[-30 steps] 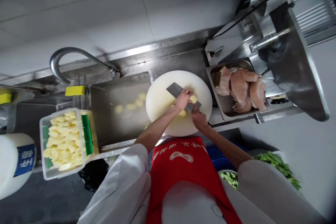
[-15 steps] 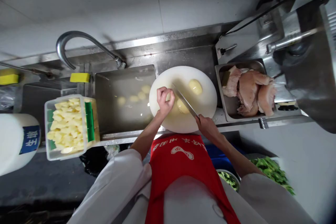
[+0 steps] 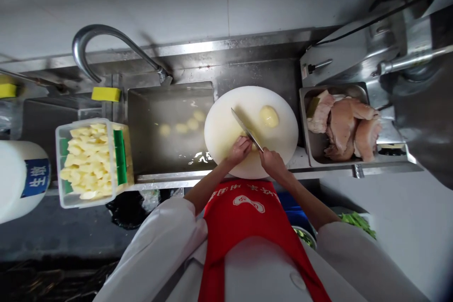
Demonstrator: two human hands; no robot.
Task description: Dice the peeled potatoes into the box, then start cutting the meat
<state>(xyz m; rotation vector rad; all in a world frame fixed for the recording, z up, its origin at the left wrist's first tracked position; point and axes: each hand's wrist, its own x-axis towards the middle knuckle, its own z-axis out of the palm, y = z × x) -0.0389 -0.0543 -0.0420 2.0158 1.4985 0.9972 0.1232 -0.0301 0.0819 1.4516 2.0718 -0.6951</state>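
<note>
On the round white cutting board (image 3: 222, 113), my right hand (image 3: 273, 164) is closed round the handle of a kitchen knife (image 3: 243, 123). The blade slants up to the left across the board. Close against the blade, my left hand (image 3: 240, 149) has its fingers bent over a peeled potato (image 3: 254, 146), which is mostly hidden by the fingers and the knife. Whether the edge has entered the potato cannot be made out. Another whole peeled potato (image 3: 269, 116) lies apart at the board's right side.
Left of the board is a water-filled sink (image 3: 170, 151) with several peeled potatoes (image 3: 193, 124) and a faucet (image 3: 106, 33). A clear tub of potato chunks (image 3: 90, 160) stands farther left, below a yellow sponge (image 3: 106, 94). A metal pan (image 3: 311, 151) of raw meat (image 3: 341, 122) stands right.
My left hand has moved right and down from the board's left side, where it held a pale potato piece, onto the potato beside the blade. The view has shifted slightly.
</note>
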